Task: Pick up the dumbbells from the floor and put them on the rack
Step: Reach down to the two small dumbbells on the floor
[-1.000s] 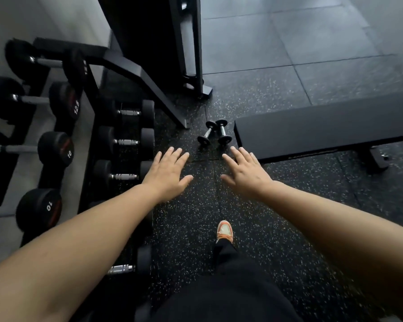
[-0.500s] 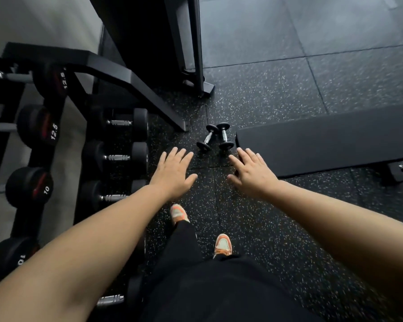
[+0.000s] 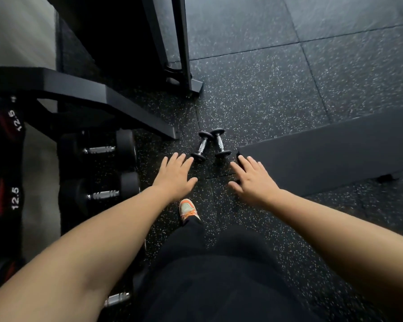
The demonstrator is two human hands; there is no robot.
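Note:
Two small dumbbells with chrome handles and black ends lie side by side on the speckled rubber floor: the left dumbbell [image 3: 202, 146] and the right dumbbell [image 3: 219, 142]. My left hand [image 3: 175, 176] reaches out flat, fingers apart, its fingertips just short of the left dumbbell's near end. My right hand [image 3: 254, 178] is also spread and empty, a little to the right of the right dumbbell and over the bench's corner. The black dumbbell rack [image 3: 84, 95] stands at the left with larger dumbbells on its tiers.
A black padded bench [image 3: 330, 152] lies on the floor at the right, its end close to the small dumbbells. A black machine frame [image 3: 184, 54] stands behind them. My foot in an orange shoe [image 3: 188, 209] is planted below the hands. Racked dumbbells marked 12.5 [image 3: 14, 159] fill the left edge.
I have stepped forward and leaned in. Both hands have moved closer to the two small dumbbells, which now lie just beyond my fingertips. The rack has slid left in view.

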